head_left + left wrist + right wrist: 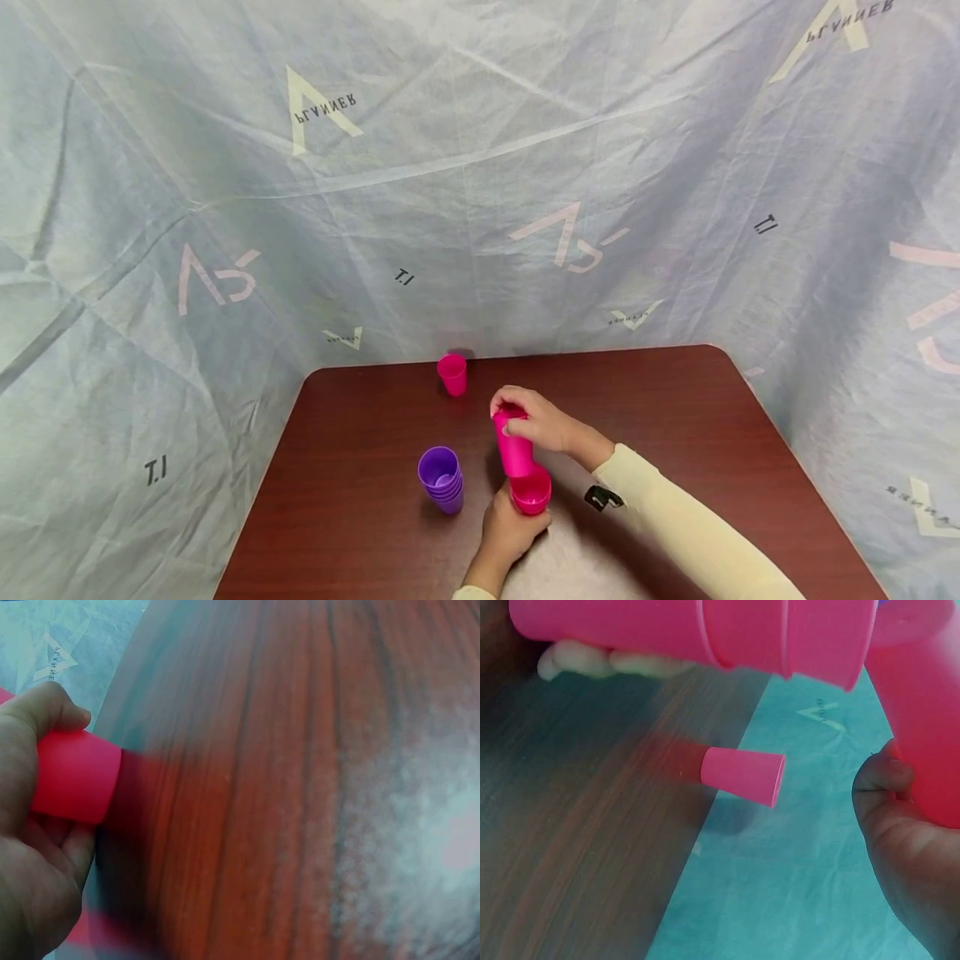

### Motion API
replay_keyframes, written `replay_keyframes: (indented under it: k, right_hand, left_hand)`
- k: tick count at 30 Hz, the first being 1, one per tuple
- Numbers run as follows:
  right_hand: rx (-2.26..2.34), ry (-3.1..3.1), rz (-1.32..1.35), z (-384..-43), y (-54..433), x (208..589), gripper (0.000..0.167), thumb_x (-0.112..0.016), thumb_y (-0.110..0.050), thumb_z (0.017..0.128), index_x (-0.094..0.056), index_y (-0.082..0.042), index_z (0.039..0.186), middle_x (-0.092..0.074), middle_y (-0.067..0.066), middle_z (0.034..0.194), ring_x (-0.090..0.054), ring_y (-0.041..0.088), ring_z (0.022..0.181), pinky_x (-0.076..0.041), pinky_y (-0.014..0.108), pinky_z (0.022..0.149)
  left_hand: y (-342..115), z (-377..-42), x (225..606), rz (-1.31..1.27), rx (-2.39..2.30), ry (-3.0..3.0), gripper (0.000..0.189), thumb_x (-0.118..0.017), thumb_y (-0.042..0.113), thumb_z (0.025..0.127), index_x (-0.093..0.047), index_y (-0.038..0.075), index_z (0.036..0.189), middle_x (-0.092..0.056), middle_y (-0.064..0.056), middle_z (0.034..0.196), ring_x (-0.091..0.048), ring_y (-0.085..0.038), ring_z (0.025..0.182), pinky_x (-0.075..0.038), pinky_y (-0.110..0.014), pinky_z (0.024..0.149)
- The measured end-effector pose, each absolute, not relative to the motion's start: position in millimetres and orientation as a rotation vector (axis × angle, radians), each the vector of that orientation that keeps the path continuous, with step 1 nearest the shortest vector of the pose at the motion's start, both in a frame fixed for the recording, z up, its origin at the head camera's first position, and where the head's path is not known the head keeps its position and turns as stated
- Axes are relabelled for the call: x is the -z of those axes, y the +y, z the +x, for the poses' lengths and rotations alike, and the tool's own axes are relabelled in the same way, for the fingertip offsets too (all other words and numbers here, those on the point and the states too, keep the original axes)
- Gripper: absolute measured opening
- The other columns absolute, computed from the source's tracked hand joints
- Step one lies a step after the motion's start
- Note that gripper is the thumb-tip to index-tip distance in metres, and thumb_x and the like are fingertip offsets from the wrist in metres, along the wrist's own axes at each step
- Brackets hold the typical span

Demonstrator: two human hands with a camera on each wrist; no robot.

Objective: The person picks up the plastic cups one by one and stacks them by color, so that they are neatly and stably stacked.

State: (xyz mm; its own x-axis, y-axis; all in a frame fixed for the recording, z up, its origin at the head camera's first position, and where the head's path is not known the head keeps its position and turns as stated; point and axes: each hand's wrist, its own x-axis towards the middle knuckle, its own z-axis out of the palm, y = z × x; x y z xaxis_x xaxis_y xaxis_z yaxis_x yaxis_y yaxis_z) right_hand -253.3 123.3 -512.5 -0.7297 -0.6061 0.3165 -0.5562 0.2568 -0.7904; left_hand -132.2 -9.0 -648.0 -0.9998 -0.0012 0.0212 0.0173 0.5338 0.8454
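Note:
My left hand (510,529) grips a nested stack of pink cups (531,498) low over the near part of the table, open end facing up. In the right wrist view the rims of this pink stack (750,634) show one behind another, with the left fingers (592,660) along its underside. Above it, my right hand (536,423) holds another pink cup (516,454), thumb on its side near the rim. That cup is tilted, its lower end right at the mouth of the stack. The left wrist view shows the left hand (37,817) wrapped around pink plastic (79,776).
Left of the hands stands a nested stack of purple cups (441,477), mouths up. A single pink cup (452,375) stands near the far edge of the brown wooden table (360,417). A printed grey cloth (465,208) hangs behind and around the table.

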Motion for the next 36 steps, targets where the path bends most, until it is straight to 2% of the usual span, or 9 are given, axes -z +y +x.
replay_keyframes:
  k: [10, 24, 31, 36]
  right_hand:
    - [1.602, 2.439, -1.286, -243, 134, 523, 0.027, -0.058, -0.014, 0.077, -0.065, -0.009, 0.103, -0.063, 0.003, 0.095, -0.056, 0.01, 0.087, -0.049, 0.024, 0.074]
    - [1.502, 2.555, -1.541, -225, 136, 524, 0.036, -0.063, -0.024, 0.068, -0.061, -0.015, 0.103, -0.055, -0.007, 0.101, -0.052, 0.004, 0.091, -0.046, 0.014, 0.067]
    - [1.385, 2.591, -1.564, -212, 139, 531, 0.038, -0.065, -0.026, 0.069, -0.06, -0.016, 0.106, -0.053, -0.005, 0.107, -0.052, 0.003, 0.089, -0.046, 0.009, 0.065]
    - [1.227, 2.724, -1.563, -202, 139, 541, 0.043, -0.068, -0.029, 0.067, -0.06, -0.019, 0.108, -0.054, -0.005, 0.112, -0.051, 0.002, 0.09, -0.046, 0.008, 0.069]
  left_hand:
    - [-11, -132, 645, -0.038, 1.516, -2.746, 0.05, -0.089, 0.025, 0.065, -0.066, 0.019, 0.109, -0.071, 0.01, 0.091, -0.067, -0.01, 0.084, -0.054, -0.035, 0.073]
    - [-12, -134, 651, -0.117, 1.553, -2.688, 0.049, -0.089, 0.024, 0.067, -0.066, 0.019, 0.11, -0.073, 0.008, 0.093, -0.062, -0.005, 0.082, -0.053, -0.033, 0.073]
    - [-13, -134, 655, -0.243, 1.47, -2.645, 0.05, -0.087, 0.024, 0.069, -0.066, 0.016, 0.114, -0.075, 0.002, 0.096, -0.067, -0.012, 0.083, -0.056, -0.036, 0.074]
    - [-12, -135, 658, -0.371, 1.327, -2.532, 0.047, -0.086, 0.021, 0.068, -0.067, 0.011, 0.109, -0.076, -0.002, 0.095, -0.071, -0.017, 0.082, -0.058, -0.034, 0.073]
